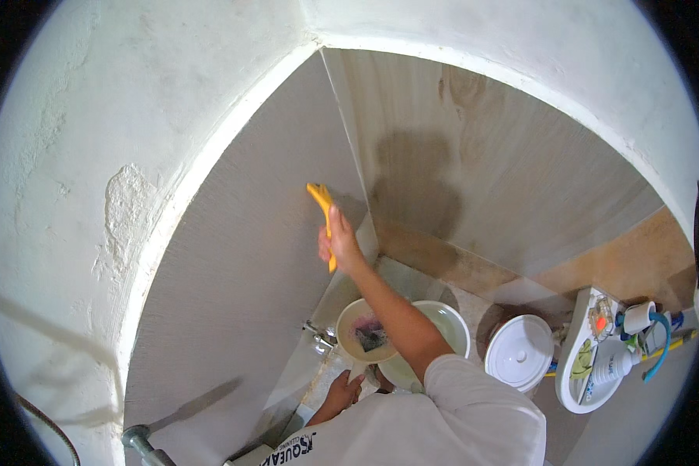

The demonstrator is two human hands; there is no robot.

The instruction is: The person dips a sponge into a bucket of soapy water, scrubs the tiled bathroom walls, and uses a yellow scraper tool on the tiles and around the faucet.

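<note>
Your right hand is wrapped around a slim yellow long-handled tool, its head at the smooth grey wall, while your left hand, fingers loosely apart, sits low near a round beige bucket.

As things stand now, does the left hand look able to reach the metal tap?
Probably yes: the left hand seems free and appears just below the tap in the picture, with nothing visible between them. Their true height difference is hard to judge.
</note>
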